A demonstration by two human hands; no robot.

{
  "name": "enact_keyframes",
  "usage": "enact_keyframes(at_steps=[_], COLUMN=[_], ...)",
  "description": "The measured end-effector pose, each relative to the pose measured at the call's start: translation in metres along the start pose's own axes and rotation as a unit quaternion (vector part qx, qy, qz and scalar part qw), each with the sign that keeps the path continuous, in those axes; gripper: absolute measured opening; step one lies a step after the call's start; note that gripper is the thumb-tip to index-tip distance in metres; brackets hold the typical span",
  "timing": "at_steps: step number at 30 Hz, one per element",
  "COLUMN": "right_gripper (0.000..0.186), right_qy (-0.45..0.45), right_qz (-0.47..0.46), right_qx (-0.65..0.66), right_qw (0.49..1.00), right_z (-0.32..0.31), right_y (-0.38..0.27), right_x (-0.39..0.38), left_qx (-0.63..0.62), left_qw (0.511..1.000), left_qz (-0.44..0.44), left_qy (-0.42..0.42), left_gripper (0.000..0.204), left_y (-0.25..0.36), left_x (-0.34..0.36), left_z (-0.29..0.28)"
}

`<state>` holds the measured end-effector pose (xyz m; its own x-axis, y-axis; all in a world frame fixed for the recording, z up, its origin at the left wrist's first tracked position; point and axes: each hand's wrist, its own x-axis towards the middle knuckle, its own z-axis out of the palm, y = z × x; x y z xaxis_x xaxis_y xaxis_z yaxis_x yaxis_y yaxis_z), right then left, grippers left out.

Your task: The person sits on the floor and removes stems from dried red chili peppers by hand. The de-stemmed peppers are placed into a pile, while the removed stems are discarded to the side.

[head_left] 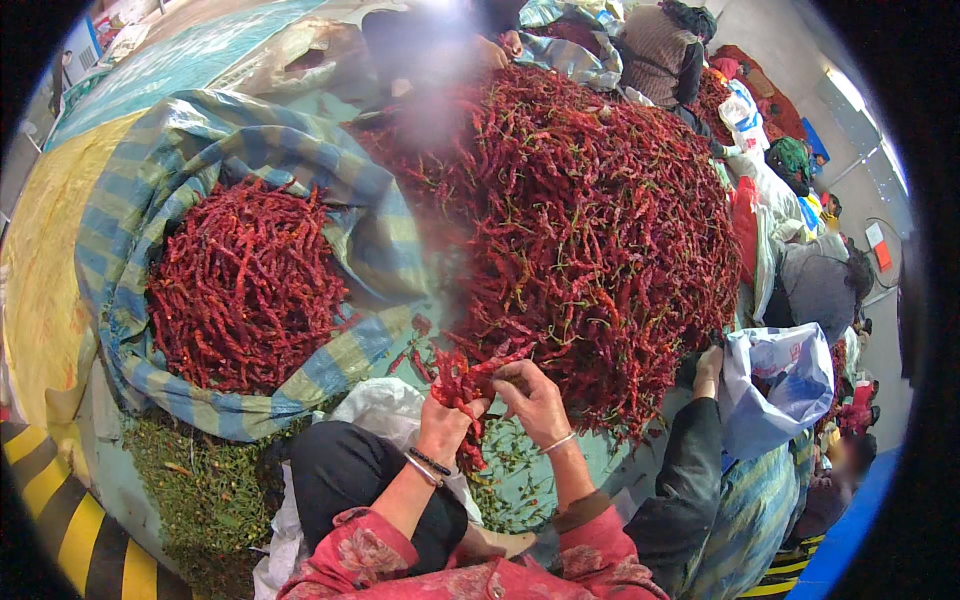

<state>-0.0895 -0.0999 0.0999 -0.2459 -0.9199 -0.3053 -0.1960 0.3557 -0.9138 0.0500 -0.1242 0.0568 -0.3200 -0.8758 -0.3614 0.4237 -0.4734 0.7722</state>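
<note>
My left hand (447, 424) is closed round a bunch of dried red chili peppers (455, 382), and more of them hang below its fingers. My right hand (535, 407) is beside it, thumb and fingers pinched together at the bunch's right side; what lies between those fingertips is too small to make out. Just beyond both hands rises a large heap of red chilies (600, 230), many with pale green stems. To the left, an open blue-and-yellow checked sack (385, 240) with rolled-down sides holds red chilies (248, 290).
Green stems (205, 490) are piled at the lower left, with others scattered below my hands. A person's dark sleeve (692, 460) reaches in on the right beside a white bag (778, 375). Several people sit around the heap. Yellow-black striped edging (75, 525) runs along the lower left.
</note>
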Motion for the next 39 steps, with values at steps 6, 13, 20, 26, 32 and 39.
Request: enact_keyframes(at_steps=[6, 13, 20, 26, 32, 39], right_gripper=[0.009, 0.013, 0.014, 0.013, 0.009, 0.023], right_qy=[0.181, 0.186, 0.151, 0.219, 0.093, -0.104], right_qz=[-0.242, -0.096, -0.013, 0.000, 0.026, 0.051], right_qx=[-0.323, -0.134, -0.031, -0.074, -0.125, -0.313], right_qw=[0.897, 0.969, 0.988, 0.973, 0.987, 0.943], right_z=[0.012, 0.012, 0.006, -0.072, -0.047, 0.002], right_y=[0.008, 0.022, 0.049, 0.025, 0.099, 0.103], right_x=[-0.008, -0.011, -0.005, -0.003, -0.024, -0.057], left_qx=[-0.031, 0.004, -0.042, 0.069, 0.360, 0.799], left_qw=[0.993, 0.988, 0.980, 0.987, 0.848, 0.444], left_qz=[-0.099, -0.146, -0.180, -0.095, 0.362, 0.257], left_qy=[-0.050, -0.056, -0.074, -0.109, 0.143, 0.314], left_gripper=[0.032, 0.024, 0.014, 0.040, 0.040, 0.078], left_y=[0.001, -0.005, -0.005, 0.047, 0.217, 0.301], left_x=[-0.013, -0.017, -0.022, -0.062, 0.009, 0.126], left_z=[-0.002, -0.008, -0.012, -0.033, -0.083, -0.247])
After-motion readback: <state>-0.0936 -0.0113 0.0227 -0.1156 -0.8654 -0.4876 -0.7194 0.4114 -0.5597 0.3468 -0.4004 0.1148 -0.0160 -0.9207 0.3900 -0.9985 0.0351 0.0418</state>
